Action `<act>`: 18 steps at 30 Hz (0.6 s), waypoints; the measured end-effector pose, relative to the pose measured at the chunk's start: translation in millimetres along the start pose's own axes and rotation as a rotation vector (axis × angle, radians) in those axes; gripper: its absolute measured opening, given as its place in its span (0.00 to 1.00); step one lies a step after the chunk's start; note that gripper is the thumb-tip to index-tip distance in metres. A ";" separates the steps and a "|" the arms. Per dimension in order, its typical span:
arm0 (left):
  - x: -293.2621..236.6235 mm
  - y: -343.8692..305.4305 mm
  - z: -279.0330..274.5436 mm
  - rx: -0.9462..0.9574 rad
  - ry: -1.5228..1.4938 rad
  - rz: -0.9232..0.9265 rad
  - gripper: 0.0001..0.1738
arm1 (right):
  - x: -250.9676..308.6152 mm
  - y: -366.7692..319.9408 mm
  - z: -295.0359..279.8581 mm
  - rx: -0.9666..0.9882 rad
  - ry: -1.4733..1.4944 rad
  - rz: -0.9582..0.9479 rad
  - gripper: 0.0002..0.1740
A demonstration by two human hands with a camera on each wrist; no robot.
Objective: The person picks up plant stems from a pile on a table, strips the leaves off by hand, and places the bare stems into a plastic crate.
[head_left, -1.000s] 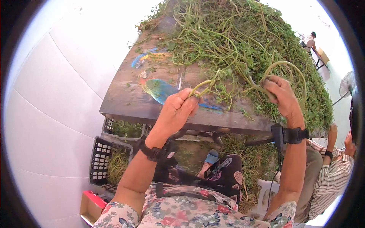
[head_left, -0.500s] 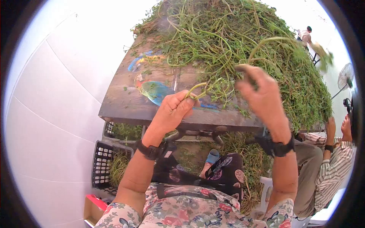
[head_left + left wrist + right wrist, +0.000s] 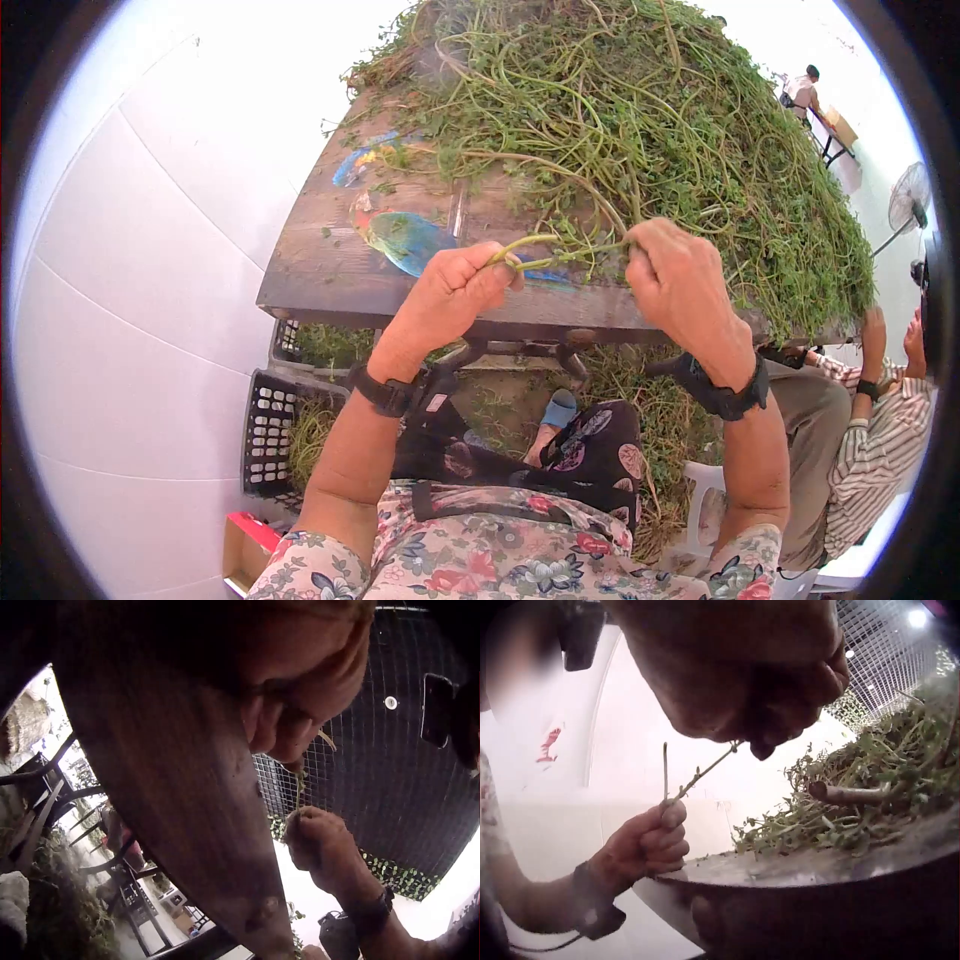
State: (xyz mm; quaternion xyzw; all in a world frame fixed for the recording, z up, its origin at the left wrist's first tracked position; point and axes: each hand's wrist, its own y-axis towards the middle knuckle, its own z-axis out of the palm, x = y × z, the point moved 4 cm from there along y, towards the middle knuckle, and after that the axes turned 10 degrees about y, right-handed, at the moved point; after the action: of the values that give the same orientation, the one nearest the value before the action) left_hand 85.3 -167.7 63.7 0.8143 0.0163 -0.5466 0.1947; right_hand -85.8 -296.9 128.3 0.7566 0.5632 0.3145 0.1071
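In the head view my left hand [image 3: 450,290] pinches a thin green plant stem [image 3: 533,239] between thumb and curled fingers, close over the table's near edge. My right hand [image 3: 685,280] grips the leafy far part of the same sprig, a short way to the right. The right wrist view shows the green stem [image 3: 699,776] running from the left fist [image 3: 656,844] up to the right fingertips, with a second stem end standing up from that fist. Behind both hands lies a big heap of tangled green plants [image 3: 620,120] on the wooden table [image 3: 310,255].
A painted blue-green bird [image 3: 405,240] marks the tabletop. Black crates [image 3: 268,430] with greenery stand below at left, beside a red-edged cardboard box [image 3: 250,550]. Another person in a striped shirt [image 3: 880,460] sits at the right. Loose plants [image 3: 650,440] cover the floor under the table.
My right hand has let go of a long curved stem, swinging it out to the right, then come back to the sprig by my left hand. The left hand keeps its pinch.
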 end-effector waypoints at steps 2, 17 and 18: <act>-1.8 1.6 4.2 -0.026 0.068 0.094 0.15 | -10.4 4.5 -2.5 -0.123 0.079 -0.041 0.07; 8.5 -2.9 -4.5 -0.211 -0.416 -0.031 0.11 | -53.8 -23.3 6.3 -0.188 0.811 0.581 0.08; 10.2 -2.0 -5.3 -0.202 -0.472 -0.046 0.11 | -55.5 -24.0 15.8 -0.194 0.648 0.499 0.09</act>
State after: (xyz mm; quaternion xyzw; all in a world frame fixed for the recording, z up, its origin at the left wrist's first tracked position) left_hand 93.6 -166.0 55.7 0.6399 0.0433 -0.7214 0.2611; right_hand -104.5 -336.6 84.0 0.7181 0.3350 0.6041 -0.0845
